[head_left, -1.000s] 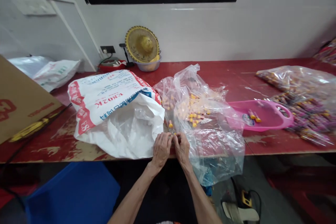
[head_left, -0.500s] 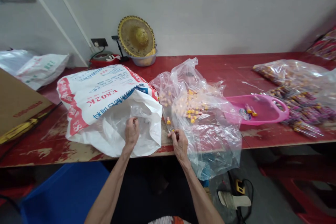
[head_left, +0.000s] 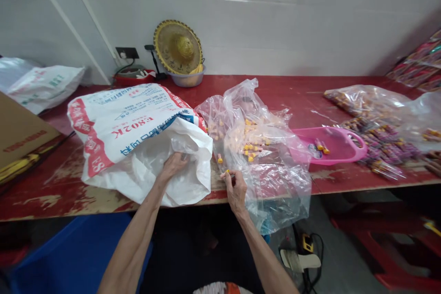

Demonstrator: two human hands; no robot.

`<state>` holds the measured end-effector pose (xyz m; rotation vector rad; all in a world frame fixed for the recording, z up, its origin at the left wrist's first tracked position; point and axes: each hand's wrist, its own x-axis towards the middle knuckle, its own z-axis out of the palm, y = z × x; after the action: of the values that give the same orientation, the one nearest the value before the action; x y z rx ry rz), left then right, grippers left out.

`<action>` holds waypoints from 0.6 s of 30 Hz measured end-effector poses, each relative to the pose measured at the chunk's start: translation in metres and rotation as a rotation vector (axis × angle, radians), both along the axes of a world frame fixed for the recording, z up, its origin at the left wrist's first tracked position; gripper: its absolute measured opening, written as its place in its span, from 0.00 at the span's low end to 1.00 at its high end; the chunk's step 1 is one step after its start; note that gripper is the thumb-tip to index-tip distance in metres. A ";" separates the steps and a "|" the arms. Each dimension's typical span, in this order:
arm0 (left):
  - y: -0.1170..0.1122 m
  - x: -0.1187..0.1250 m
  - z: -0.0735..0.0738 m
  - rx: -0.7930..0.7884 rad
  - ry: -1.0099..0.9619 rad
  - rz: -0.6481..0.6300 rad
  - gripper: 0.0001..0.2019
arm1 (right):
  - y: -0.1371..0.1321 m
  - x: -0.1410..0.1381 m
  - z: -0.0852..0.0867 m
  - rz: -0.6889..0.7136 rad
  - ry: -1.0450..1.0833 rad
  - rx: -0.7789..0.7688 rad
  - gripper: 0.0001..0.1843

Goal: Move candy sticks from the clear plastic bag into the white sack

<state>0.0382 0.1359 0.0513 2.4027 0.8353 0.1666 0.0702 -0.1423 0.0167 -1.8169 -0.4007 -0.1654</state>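
Note:
My left hand (head_left: 175, 164) reaches into the mouth of a white printed woven sack (head_left: 138, 119), over its pale inner liner. Its fingertips are partly lost in the folds, so I cannot see whether they hold anything. My right hand (head_left: 236, 190) is closed in a pinch on a small yellow-and-pink piece (head_left: 225, 173) at the table's front edge. Next to that hand, a clear plastic bag (head_left: 272, 188) lies over several similar yellow-capped pieces (head_left: 251, 149). One loose piece (head_left: 219, 158) rests between the sack and the bag.
A pink tray (head_left: 337, 154) holds a few yellow-capped pieces. Bagged pieces (head_left: 389, 142) are heaped to the right, near another person's hand (head_left: 434, 163). A straw hat (head_left: 177, 46) leans at the wall. A cardboard box (head_left: 24, 133) stands left; a blue bin (head_left: 79, 257) is below.
My left hand has moved slightly deeper and to the right inside the sack mouth. My right hand stays nearly in place, its piece showing more. Another person's hand has come into view at right.

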 end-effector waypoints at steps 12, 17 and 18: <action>0.005 -0.021 0.014 -0.093 -0.030 -0.138 0.24 | -0.002 -0.001 -0.002 0.030 -0.097 -0.095 0.26; 0.000 -0.019 0.019 -0.154 -0.082 -0.099 0.18 | -0.001 0.001 0.011 -0.054 -0.143 -0.082 0.26; -0.002 -0.023 0.020 -0.175 -0.104 -0.084 0.18 | -0.001 0.001 0.012 -0.068 -0.154 -0.086 0.26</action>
<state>0.0153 0.1343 0.0718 2.2402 0.6712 0.1759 0.0712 -0.1437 0.0284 -1.9098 -0.4606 -0.3411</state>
